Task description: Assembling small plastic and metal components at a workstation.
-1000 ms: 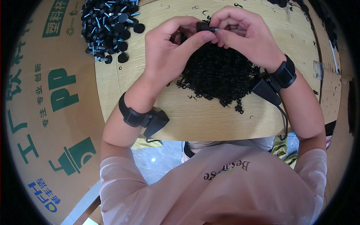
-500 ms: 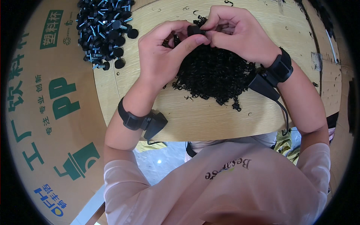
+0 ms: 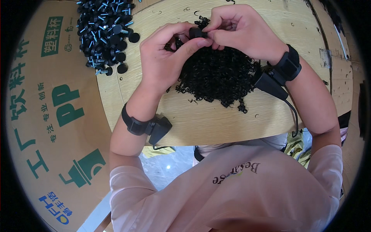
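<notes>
My left hand [image 3: 161, 56] is closed in a pinch on a round-headed black screw [image 3: 196, 33], its disc-shaped head held between thumb and fingers. Meeting it from the right, my right hand [image 3: 247, 36] has thumb and fingertips pressed together at the other end of the piece. What those fingertips grip is hidden. Both hands are above a heap of small black curled rings [image 3: 216, 77]. To the left lies a pile of black round-headed screws [image 3: 104, 33] with shiny metal threaded shanks.
Loose black rings and bits lie scattered over the light wooden tabletop [image 3: 201, 127]. A big brown cardboard sheet [image 3: 89, 127] with green print covers the left side. More cardboard [image 3: 342, 85] borders the right. A black strapped device sits on each wrist, the right one [image 3: 284, 73] trailing a cable.
Both hands have shifted very slightly left together with the screw, still pinched. The view has moved a little. Nothing has been let go.
</notes>
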`<state>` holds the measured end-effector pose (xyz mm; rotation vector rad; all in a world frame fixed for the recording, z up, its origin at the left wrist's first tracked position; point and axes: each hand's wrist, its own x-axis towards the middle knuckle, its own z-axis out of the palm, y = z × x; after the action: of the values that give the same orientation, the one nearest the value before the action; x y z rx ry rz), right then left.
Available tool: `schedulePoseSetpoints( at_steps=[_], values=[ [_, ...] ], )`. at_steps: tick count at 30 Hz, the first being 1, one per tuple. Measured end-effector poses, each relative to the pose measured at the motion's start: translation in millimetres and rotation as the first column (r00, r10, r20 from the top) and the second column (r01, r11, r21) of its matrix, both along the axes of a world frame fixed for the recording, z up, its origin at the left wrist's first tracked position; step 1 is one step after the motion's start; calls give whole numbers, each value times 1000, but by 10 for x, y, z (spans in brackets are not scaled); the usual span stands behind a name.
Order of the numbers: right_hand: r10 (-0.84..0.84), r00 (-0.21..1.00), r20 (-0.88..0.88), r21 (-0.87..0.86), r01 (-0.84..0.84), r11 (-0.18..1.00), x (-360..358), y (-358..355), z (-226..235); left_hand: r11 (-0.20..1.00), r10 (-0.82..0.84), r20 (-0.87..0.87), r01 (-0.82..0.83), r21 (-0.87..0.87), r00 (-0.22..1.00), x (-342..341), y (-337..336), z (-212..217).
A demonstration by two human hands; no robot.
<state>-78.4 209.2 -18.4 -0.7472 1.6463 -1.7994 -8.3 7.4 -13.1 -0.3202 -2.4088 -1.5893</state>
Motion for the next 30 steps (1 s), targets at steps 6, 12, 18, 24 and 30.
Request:
schedulePoseSetpoints(
  at_steps=[6, 12, 18, 24, 30],
  values=[
    [-43, 999, 19, 22, 42, 999, 33, 8, 110, 994, -18, 50, 23, -105, 999, 24, 13, 69],
    [-43, 999, 1, 93, 43, 995, -2, -4, 146, 987, -37, -76, 25, -162, 996, -6, 16, 53],
    [-78, 993, 85, 123, 67, 990, 31, -34, 197, 981, -145, -197, 115, -157, 970, -44, -3, 46],
    [-56, 990, 128, 64, 48, 997, 23, -19, 170, 964, -225, -224, 183, -193, 948, -56, -39, 26],
    [-8, 998, 57, 76, 4, 997, -2, 9, 110, 983, -181, -233, 185, -5, 956, -60, -6, -33]
  ],
)
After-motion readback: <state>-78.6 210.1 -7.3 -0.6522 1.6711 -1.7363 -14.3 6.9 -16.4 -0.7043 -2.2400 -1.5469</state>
